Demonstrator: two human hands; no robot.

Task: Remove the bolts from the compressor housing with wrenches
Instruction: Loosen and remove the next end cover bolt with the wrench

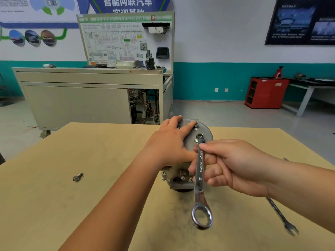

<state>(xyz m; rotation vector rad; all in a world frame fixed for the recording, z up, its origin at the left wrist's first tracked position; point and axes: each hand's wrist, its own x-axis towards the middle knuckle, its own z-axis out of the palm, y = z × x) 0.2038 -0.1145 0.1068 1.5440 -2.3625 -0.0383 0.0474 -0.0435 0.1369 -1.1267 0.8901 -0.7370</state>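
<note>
A grey metal compressor housing [206,132] stands upright on the wooden table [90,196], its round top plate facing me. My left hand [170,142] lies flat on that plate with the fingers spread. My right hand [233,165] grips the shaft of a chrome ring wrench [200,180]. The wrench's far ring sits over a bolt [200,136] on the plate's right side, and its near ring hangs toward me. Beside that bolt, another bolt hole [196,126] shows near my left fingertip. One removed bolt [78,177] lies loose on the table to the left.
A second wrench [282,217] with an open jaw lies on the table at the right, partly under my right forearm. Beyond the table stand a beige training bench [87,95] with a wiring board, a red cabinet [265,92] and a grey side table.
</note>
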